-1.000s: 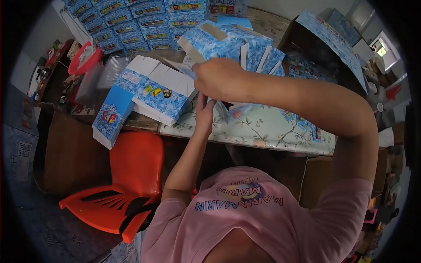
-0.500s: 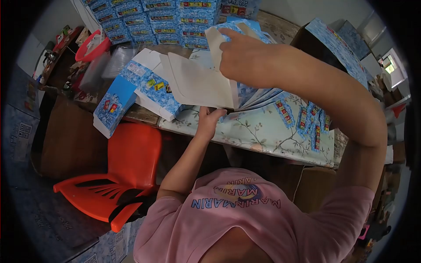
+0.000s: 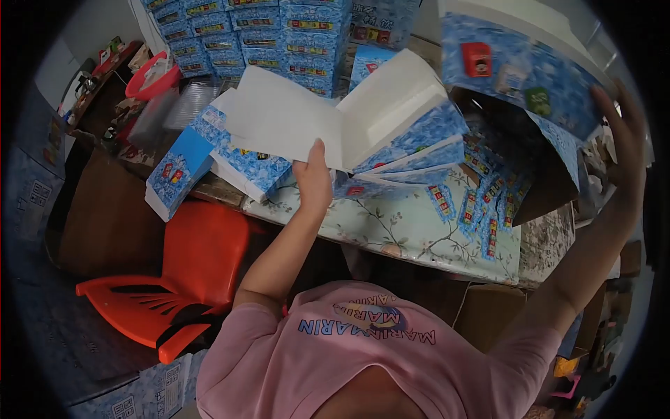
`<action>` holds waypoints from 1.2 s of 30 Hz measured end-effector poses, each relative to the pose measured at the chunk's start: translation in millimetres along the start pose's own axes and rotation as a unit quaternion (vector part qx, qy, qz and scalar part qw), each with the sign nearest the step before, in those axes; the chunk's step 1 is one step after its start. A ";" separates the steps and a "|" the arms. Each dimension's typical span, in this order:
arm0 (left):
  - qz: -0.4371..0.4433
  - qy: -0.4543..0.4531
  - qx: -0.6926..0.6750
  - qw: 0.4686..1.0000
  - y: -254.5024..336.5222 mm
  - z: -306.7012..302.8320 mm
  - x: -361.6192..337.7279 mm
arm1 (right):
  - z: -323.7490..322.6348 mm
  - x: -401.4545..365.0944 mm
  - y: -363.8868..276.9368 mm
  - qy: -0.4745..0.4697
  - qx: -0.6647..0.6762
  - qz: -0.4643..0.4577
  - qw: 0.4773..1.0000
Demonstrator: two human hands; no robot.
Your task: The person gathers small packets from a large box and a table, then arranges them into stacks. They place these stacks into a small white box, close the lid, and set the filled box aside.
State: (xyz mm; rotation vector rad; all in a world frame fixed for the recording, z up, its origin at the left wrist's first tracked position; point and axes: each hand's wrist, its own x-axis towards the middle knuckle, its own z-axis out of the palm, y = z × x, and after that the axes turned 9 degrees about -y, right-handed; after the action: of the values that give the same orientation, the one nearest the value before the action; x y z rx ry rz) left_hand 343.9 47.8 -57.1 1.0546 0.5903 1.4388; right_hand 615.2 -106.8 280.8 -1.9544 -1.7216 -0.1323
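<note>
My left hand (image 3: 313,178) holds up a flat, unfolded carton (image 3: 328,119), white on its inner side, above a fanned stack of blue printed carton blanks (image 3: 408,150) on the table. My right hand (image 3: 624,143) is far right and raised, gripping the edge of a folded blue carton (image 3: 520,66) with small coloured pictures on it, held high over a dark open box (image 3: 551,174). More flat blue blanks (image 3: 488,202) lie spread on the floral tablecloth (image 3: 412,234).
Stacked blue packs (image 3: 272,31) fill the back of the table. Assembled blue cartons (image 3: 209,150) lie at the left edge, one overhanging. An orange plastic chair (image 3: 178,279) stands at the left below the table. A red basket (image 3: 150,73) sits back left.
My right hand has swung from the middle of the stack to the far right with a blue carton. My left hand has risen and now grips the white unfolded blank.
</note>
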 end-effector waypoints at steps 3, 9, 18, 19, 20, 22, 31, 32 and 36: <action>-0.007 0.080 -0.137 0.987 69.4 17.7 15.6 | -7.6 -70.1 70.6 0.200 0.002 0.033 0.979; 0.106 0.130 -0.077 0.983 112.3 -82.5 73.7 | 110.8 -133.8 59.7 0.206 0.089 -0.052 0.973; 0.070 0.255 0.146 0.953 106.4 -220.4 94.3 | 364.4 -144.9 21.7 0.023 0.017 -0.053 0.998; 0.071 0.255 0.151 0.952 107.9 -221.8 92.4 | 376.0 -146.2 8.6 0.007 0.035 -0.039 0.999; 0.061 0.240 0.144 0.958 107.6 -223.2 88.4 | 384.5 -143.6 -3.4 0.005 0.040 -0.037 0.999; 0.042 0.224 0.143 0.963 104.8 -221.0 78.5 | 387.5 -142.8 -23.9 -0.080 0.108 -0.021 0.991; -0.018 0.036 0.209 0.977 31.0 -62.7 -21.7 | 340.9 -77.8 78.3 0.040 0.188 0.107 0.976; -0.022 0.039 0.207 0.977 11.1 -36.6 -31.9 | 354.6 -58.9 95.1 0.093 0.161 0.065 0.980; -0.143 -0.182 0.240 0.943 -53.8 -0.3 -13.2 | 381.0 3.1 133.2 -0.042 0.423 -0.067 0.903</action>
State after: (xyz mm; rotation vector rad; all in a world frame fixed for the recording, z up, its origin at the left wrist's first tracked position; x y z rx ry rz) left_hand 369.2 44.6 -106.4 1.5065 0.8060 0.8279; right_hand 640.8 58.3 -86.6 -1.2031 -1.5762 0.5719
